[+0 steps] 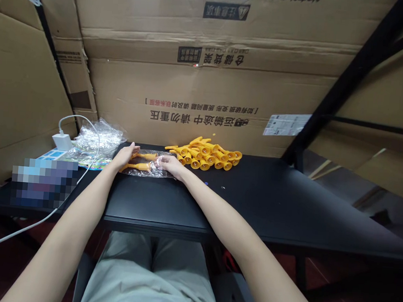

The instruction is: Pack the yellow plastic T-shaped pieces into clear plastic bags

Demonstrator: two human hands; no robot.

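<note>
A clear plastic bag (156,172) lies flat on the black table between my hands. Two yellow-orange, horn-shaped plastic pieces (140,166) are in it, side by side, their wider ends toward the right. My left hand (125,156) grips the bag's left end, with the narrow ends of the pieces close to its fingers. At the right part of the bag, my right hand (173,165) has its fingers closed on the film. Just behind my right hand is a pile of several similar yellow horn-shaped pieces (206,158), many with their flared openings facing me.
Crumpled clear plastic bags (100,136) lie at the back left, beside a white charger (62,141) whose cable (68,196) crosses the table's left side. A blurred-out item (43,183) sits at the left. Cardboard (206,86) walls the back; a black metal post (335,82) slants at the right.
</note>
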